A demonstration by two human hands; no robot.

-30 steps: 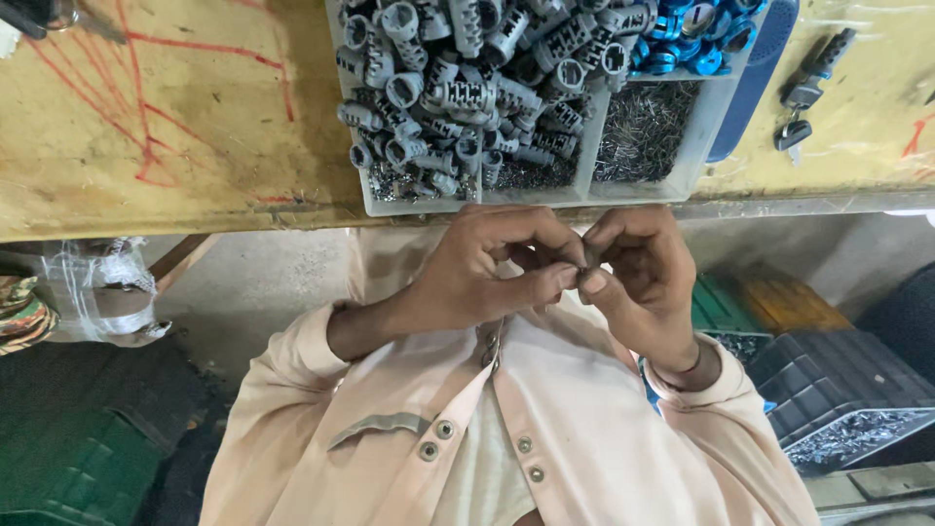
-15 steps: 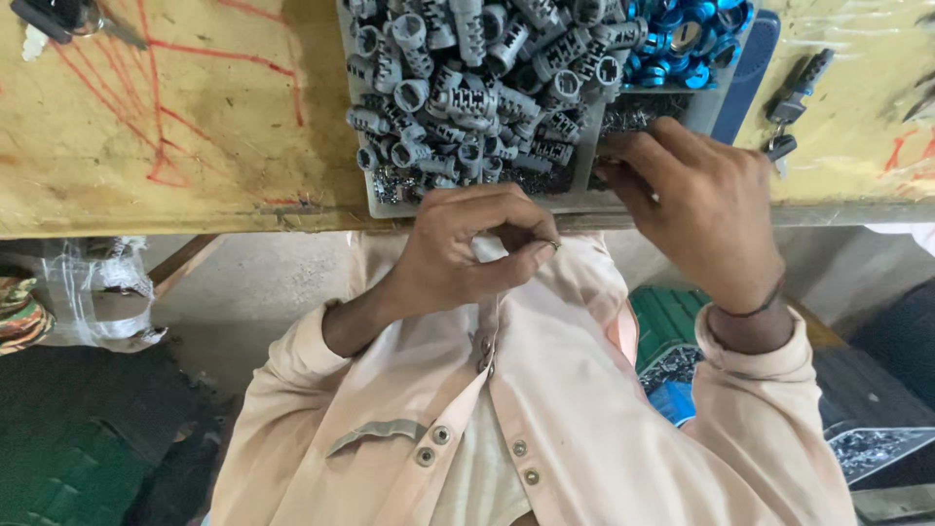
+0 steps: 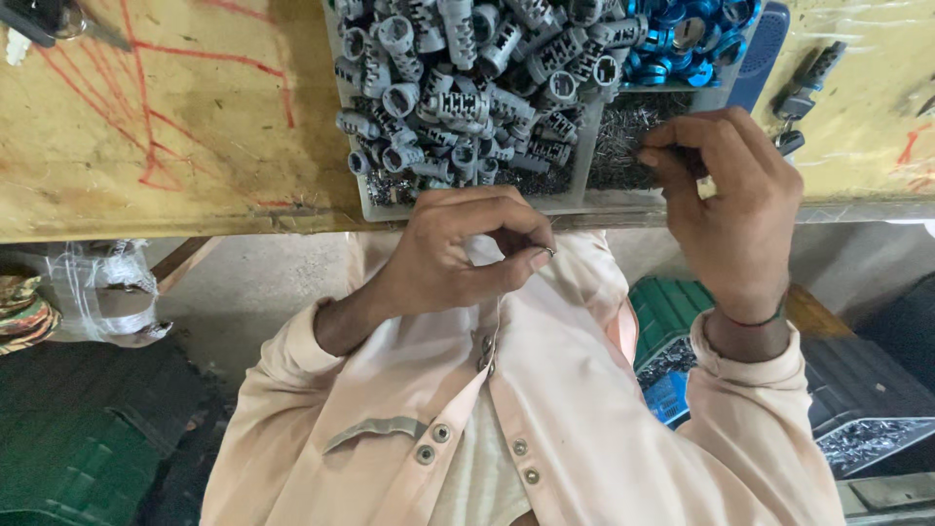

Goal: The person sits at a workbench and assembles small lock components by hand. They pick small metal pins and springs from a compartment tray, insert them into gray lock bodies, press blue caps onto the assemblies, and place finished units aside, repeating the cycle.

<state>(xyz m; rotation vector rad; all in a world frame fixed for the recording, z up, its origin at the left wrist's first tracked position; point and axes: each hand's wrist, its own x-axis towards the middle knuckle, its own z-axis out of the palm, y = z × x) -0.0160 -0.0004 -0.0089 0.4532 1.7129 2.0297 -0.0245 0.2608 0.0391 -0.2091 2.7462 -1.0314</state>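
Head view, looking down past the person's chest to the surface point(image 3: 146, 127), yellowish and marked with red lines.

Left hand point(image 3: 443, 258): held off the edge of the surface, above the shirt front. Grip closed tight, thumb against forefinger, pinching a small metal piece point(image 3: 548, 252) that just shows at the fingertips. Piece is tiny, shiny and possibly ring-shaped; too small to tell more.

Right hand point(image 3: 730, 209): reaching over the near rim of a clear divided tray point(image 3: 584, 200) into the compartment of fine metal pins point(image 3: 618, 136). Fingers drawn together, tips touching the pile. Whether a pin is already held between them, cannot tell.

Tray contents: one large compartment heaped with grey slotted sleeves point(image 3: 458, 97); beyond the pins, a heap of blue rings point(image 3: 682, 39). All compartments look well filled.

Progress, as a judgement: work appears mid-cycle, with one piece in hand and the other hand at the pins. No separate heap of finished pieces can be picked out, so the amount done cannot be told; the stock left in the tray is large.

Around: dark key-like object point(image 3: 804, 83) on the surface just right of the tray. Below the surface edge, a green crate point(image 3: 672, 312) and a dark crate of metal bits point(image 3: 867, 429) at right, and a plastic bag point(image 3: 88, 282) at left.
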